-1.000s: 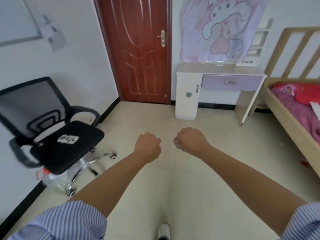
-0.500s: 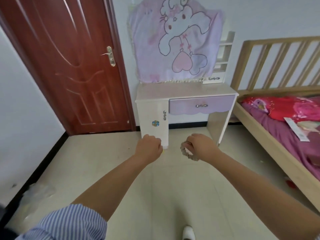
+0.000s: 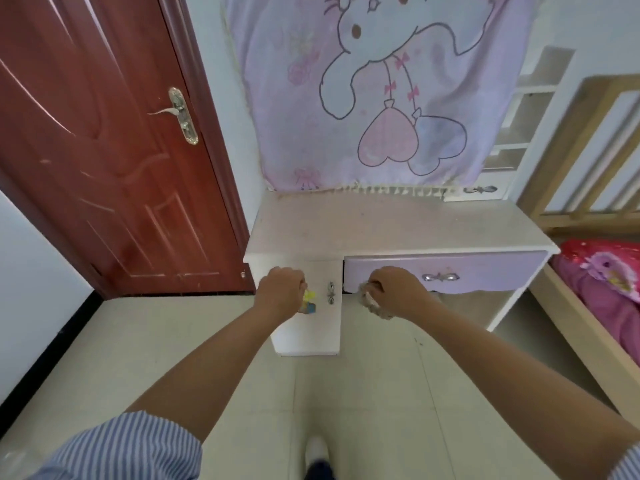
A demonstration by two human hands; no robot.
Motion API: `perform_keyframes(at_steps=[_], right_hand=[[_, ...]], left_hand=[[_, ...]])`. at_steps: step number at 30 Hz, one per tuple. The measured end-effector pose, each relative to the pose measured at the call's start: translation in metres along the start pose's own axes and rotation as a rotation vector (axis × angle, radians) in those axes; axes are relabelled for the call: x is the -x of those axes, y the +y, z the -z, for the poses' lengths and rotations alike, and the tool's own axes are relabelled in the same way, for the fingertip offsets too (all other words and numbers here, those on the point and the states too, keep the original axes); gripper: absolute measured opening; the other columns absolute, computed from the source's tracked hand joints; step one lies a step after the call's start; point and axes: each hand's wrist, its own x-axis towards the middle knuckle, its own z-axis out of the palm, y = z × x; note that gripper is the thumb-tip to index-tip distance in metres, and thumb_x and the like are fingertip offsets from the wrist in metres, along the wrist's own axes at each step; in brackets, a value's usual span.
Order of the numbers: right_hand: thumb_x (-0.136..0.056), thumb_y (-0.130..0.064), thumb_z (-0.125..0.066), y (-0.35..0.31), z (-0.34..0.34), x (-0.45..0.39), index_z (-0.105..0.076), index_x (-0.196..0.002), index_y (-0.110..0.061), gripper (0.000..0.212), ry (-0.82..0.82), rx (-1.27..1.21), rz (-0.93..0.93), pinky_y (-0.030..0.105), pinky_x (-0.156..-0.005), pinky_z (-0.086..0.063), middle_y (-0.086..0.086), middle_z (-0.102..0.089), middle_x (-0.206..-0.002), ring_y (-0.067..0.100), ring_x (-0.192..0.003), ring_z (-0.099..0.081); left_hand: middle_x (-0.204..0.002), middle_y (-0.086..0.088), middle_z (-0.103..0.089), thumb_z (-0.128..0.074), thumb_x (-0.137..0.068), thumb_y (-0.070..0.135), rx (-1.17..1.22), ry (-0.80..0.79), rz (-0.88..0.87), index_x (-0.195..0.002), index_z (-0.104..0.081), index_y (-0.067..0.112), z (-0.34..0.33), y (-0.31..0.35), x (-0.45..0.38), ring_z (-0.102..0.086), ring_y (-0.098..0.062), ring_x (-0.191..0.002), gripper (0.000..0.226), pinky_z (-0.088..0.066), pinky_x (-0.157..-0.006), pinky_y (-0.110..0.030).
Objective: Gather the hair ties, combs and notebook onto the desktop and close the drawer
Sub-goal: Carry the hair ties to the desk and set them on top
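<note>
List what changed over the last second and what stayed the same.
The person walked from mid-room up to the white desk, leaving the office chair out of view. The left hand stayed fisted; the right hand kept gripping the hair tie. The purple drawer stayed shut.

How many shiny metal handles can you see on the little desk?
3: one on the purple drawer, one upright on the white cabinet door, one on the small shelf unit behind the desktop. Others may be hidden behind the hands.
</note>
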Motion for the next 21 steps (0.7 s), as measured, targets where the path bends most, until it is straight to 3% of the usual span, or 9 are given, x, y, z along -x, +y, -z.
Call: perform_keyframes(at_steps=[3, 8, 12, 18, 21], right_hand=[[-0.095, -0.014, -0.042, 0.02, -0.001, -0.107, -0.055, -0.07, -0.012, 0.028, 0.01, 0.053, 0.002, 0.032, -0.069, -0.038, 0.02, -0.064, -0.102, 0.031, -0.098, -0.059], [-0.091, -0.014, -0.04, 0.046, -0.009, -0.272, -0.066, -0.087, -0.01, 0.027, -0.048, 0.131, -0.112, 0.03, -0.072, -0.03, 0.01, -0.069, -0.099, 0.027, -0.096, -0.06], [-0.091, -0.015, -0.042, 0.06, -0.026, -0.367, -0.068, -0.092, -0.01, 0.027, -0.141, 0.134, -0.143, 0.035, -0.079, -0.039, 0.01, -0.066, -0.093, 0.028, -0.094, -0.061], [-0.092, -0.016, -0.043, 0.075, -0.063, -0.474, -0.067, -0.099, -0.011, 0.026, -0.071, 0.062, -0.067, 0.037, -0.09, -0.042, 0.013, -0.066, -0.103, 0.03, -0.1, -0.057], [-0.092, -0.015, -0.045, 0.079, -0.101, -0.495, -0.064, -0.11, -0.012, 0.026, -0.059, -0.004, -0.055, 0.04, -0.1, -0.035, 0.013, -0.062, -0.114, 0.031, -0.113, -0.049]], left_hand=[[-0.105, -0.017, -0.066, -0.044, -0.096, 0.017, 0.007, -0.017, 0.009, -0.102, -0.062, 0.003, -0.018, -0.029, -0.095, -0.054, -0.033, -0.1, 0.023, -0.047, -0.082, -0.039], [-0.107, -0.014, -0.065, -0.042, -0.097, 0.02, -0.021, -0.104, 0.043, -0.106, -0.062, 0.008, -0.048, -0.077, -0.241, -0.054, -0.031, -0.102, 0.024, -0.048, -0.081, -0.037], [-0.104, -0.011, -0.066, -0.041, -0.098, 0.022, -0.066, -0.119, 0.101, -0.106, -0.062, 0.011, -0.072, -0.105, -0.33, -0.055, -0.028, -0.099, 0.026, -0.048, -0.079, -0.036], [-0.097, -0.011, -0.066, -0.041, -0.098, 0.021, -0.096, 0.011, 0.179, -0.101, -0.063, 0.01, -0.118, -0.126, -0.416, -0.054, -0.029, -0.095, 0.024, -0.044, -0.072, -0.037], [-0.096, -0.013, -0.066, -0.046, -0.096, 0.017, -0.038, -0.061, 0.252, -0.099, -0.065, 0.009, -0.146, -0.129, -0.429, -0.054, -0.031, -0.096, 0.021, -0.042, -0.073, -0.037]])
